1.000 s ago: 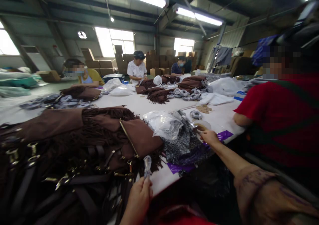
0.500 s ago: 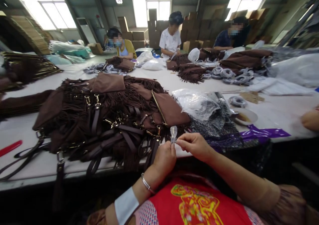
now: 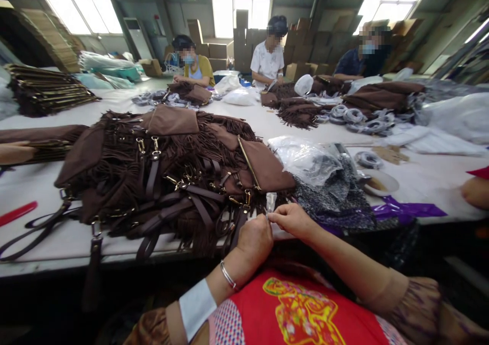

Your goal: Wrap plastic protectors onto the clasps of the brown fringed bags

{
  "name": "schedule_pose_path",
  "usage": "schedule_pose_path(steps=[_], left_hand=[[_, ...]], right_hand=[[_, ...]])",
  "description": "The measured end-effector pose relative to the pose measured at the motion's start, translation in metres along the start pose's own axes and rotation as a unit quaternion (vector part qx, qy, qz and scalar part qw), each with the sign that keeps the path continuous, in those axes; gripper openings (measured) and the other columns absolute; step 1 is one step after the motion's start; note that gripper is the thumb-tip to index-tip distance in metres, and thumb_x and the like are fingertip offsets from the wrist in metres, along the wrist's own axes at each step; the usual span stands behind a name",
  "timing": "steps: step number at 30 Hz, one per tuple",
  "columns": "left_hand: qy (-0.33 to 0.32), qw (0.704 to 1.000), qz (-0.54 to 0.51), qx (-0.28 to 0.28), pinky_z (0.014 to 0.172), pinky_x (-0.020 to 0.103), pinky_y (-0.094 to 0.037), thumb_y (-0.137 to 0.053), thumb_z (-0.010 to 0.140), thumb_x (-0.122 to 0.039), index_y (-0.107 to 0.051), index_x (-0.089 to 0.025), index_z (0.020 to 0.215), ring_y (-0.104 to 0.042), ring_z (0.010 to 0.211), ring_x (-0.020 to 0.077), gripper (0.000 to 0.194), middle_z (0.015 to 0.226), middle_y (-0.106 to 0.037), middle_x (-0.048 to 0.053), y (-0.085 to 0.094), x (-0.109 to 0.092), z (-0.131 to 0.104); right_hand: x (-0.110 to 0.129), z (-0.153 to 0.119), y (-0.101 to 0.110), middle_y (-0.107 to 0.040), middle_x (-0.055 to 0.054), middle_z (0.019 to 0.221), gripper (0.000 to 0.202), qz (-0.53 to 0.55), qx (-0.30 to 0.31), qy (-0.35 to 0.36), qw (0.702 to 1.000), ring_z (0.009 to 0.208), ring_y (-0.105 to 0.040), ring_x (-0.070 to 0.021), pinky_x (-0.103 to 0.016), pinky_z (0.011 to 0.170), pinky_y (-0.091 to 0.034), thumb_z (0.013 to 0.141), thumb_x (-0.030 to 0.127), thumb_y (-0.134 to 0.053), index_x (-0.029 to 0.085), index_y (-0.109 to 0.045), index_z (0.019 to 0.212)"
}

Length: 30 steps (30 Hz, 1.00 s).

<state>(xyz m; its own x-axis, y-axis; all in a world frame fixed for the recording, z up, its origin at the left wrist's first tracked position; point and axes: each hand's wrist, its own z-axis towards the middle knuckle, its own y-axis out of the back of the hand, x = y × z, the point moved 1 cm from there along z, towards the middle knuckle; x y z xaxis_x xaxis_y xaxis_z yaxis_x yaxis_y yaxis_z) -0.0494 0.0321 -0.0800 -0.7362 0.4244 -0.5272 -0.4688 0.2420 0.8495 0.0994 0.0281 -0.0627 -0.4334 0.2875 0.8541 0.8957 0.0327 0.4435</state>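
Note:
My left hand (image 3: pixel 255 237) is closed at the table's front edge, pinching a small clear plastic piece (image 3: pixel 271 201) that sticks up above the fingers. I cannot make out exactly what kind of piece it is. My right hand (image 3: pixel 293 219) meets it from the right, with thumb and forefinger pinched together at the lower end of the same piece. Just beyond both hands lies a heap of brown fringed bags (image 3: pixel 269 165) with dark straps (image 3: pixel 198 213) and gold clasps (image 3: pixel 156 143).
Crumpled clear plastic (image 3: pixel 305 156), a purple strip (image 3: pixel 408 207), a shallow dish (image 3: pixel 385 183) and a grey coil (image 3: pixel 368 159) lie to the right. A red strip (image 3: pixel 17 213) rests at left. Co-workers' hands (image 3: pixel 15 153) show at both sides; several people (image 3: pixel 267 57) work across the table.
My right fingertips have come in against my left hand, and the clear piece has turned. The view has shifted slightly. At left, a co-worker's hand now shows on the stacked brown pieces.

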Motion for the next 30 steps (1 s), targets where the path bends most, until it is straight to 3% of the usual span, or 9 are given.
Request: schedule_pose_path(steps=[9,18,21,23,25,26,30], left_hand=[[0.013,0.999,-0.032,-0.007,0.06,0.028,-0.04,-0.034,0.096,-0.029,-0.062,-0.014,0.084,-0.064,0.071,0.0183,0.035,0.08,-0.069,0.011,0.002,0.003,0.0],[-0.021,0.999,0.037,0.003,0.062,0.03,-0.043,-0.031,0.095,-0.023,-0.06,-0.013,0.087,-0.064,0.071,0.021,0.031,0.08,-0.067,0.013,-0.005,0.007,-0.002],[-0.015,1.0,-0.015,-0.01,0.063,0.03,-0.043,-0.032,0.095,-0.026,-0.06,-0.014,0.085,-0.063,0.07,0.0201,0.032,0.079,-0.067,0.013,-0.004,0.006,-0.002],[-0.005,0.995,-0.103,-0.019,0.061,0.028,-0.042,-0.033,0.095,-0.03,-0.058,-0.015,0.079,-0.06,0.067,0.0178,0.033,0.075,-0.065,0.01,-0.002,0.005,-0.001],[0.023,0.97,-0.243,0.008,0.055,0.026,-0.04,-0.034,0.095,-0.034,-0.055,-0.016,0.074,-0.055,0.057,0.0141,0.034,0.065,-0.06,0.005,-0.002,0.003,0.0],[0.046,0.944,-0.326,0.034,0.05,0.025,-0.037,-0.034,0.094,-0.036,-0.054,-0.017,0.074,-0.051,0.05,0.0121,0.034,0.06,-0.057,0.002,-0.002,0.002,0.001],[0.13,0.771,-0.612,0.119,0.038,0.02,-0.03,-0.044,0.089,-0.047,-0.052,-0.016,0.083,-0.035,0.036,0.0066,0.032,0.051,-0.047,-0.006,0.0,-0.001,-0.001]], right_hand=[[-0.002,-0.004,0.0,-0.048,0.005,0.045,0.033,0.038,0.021,-0.001,0.999,0.042,-0.036,-0.0074,-0.022,0.042,-0.027,0.07,0.045,-0.064,0.018,-0.056,0.054],[-0.011,-0.004,-0.001,-0.051,0.004,0.047,0.029,0.036,0.036,-0.037,0.998,0.041,-0.037,-0.0067,-0.021,0.041,-0.026,0.073,0.041,-0.062,0.017,-0.059,0.057],[-0.014,-0.004,-0.002,-0.052,0.004,0.049,0.027,0.061,0.051,-0.043,0.996,0.043,-0.039,-0.0068,-0.02,0.043,-0.028,0.073,0.039,-0.062,0.015,-0.06,0.06],[-0.014,-0.005,-0.003,-0.053,0.004,0.051,0.025,0.094,0.052,-0.055,0.993,0.045,-0.041,-0.0068,-0.02,0.044,-0.03,0.072,0.038,-0.064,0.015,-0.062,0.063],[-0.014,-0.007,-0.005,-0.052,0.004,0.051,0.026,0.138,0.05,-0.07,0.987,0.046,-0.043,-0.0069,-0.019,0.046,-0.031,0.07,0.039,-0.068,0.014,-0.063,0.065],[-0.014,-0.007,-0.005,-0.052,0.004,0.051,0.027,0.165,0.052,-0.074,0.982,0.047,-0.042,-0.0068,-0.019,0.046,-0.031,0.069,0.04,-0.069,0.014,-0.063,0.065],[-0.012,-0.009,-0.007,-0.058,0.002,0.059,0.03,0.272,0.067,-0.025,0.96,0.05,-0.041,-0.0058,-0.02,0.049,-0.029,0.071,0.042,-0.072,0.013,-0.065,0.069]])
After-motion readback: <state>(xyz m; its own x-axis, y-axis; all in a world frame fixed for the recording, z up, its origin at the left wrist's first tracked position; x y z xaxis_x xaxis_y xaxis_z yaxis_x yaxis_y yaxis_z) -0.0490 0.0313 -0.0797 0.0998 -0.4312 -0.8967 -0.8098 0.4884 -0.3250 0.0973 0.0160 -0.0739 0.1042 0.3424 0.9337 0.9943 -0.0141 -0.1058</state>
